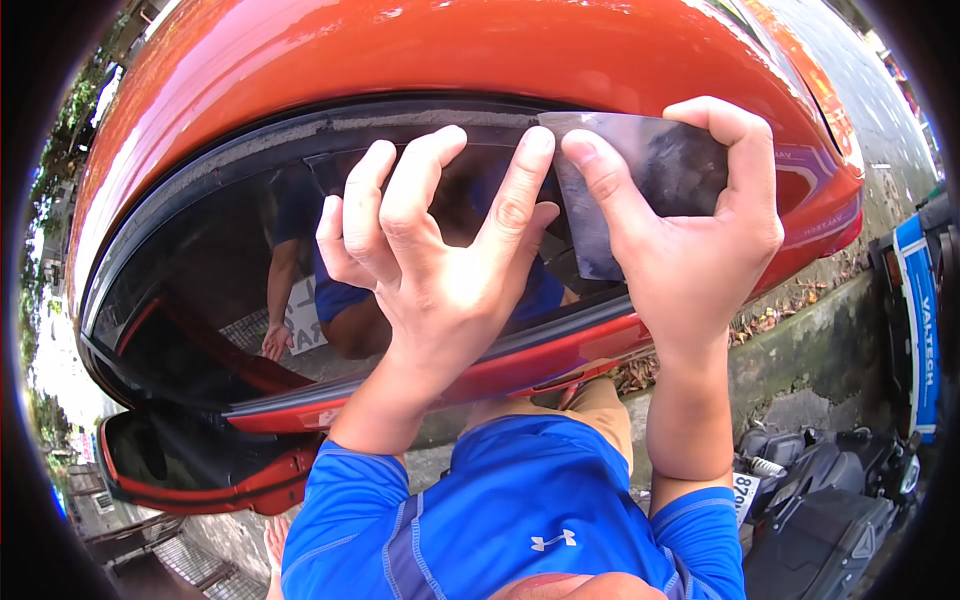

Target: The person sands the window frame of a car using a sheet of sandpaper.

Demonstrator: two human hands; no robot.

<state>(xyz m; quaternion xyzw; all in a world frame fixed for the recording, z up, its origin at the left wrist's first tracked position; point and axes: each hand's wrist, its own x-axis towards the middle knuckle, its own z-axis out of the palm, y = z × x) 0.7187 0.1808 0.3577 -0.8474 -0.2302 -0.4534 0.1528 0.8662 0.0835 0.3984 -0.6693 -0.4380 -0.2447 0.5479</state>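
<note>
My left hand (440,235) is raised in front of the car's dark side window (230,290), its fingers spread and partly bent, with nothing in it. My right hand (690,235) is up beside it, thumb and curled forefinger wide apart; its other fingers are mostly hidden. Between and behind that thumb and forefinger shows a glossy grey, cloudy rectangular pane (645,150). I cannot tell whether it is the rear side glass or a separate sheet, nor whether my hand touches it. The left forefinger tip is close to the right thumb tip.
The orange-red car (430,50) fills the space ahead, its wing mirror (190,460) sticking out at lower left. Parked motorcycles (820,490) and a blue-white sign (917,320) stand at right near a low concrete wall (800,350). Another person's hand (276,540) shows at lower left.
</note>
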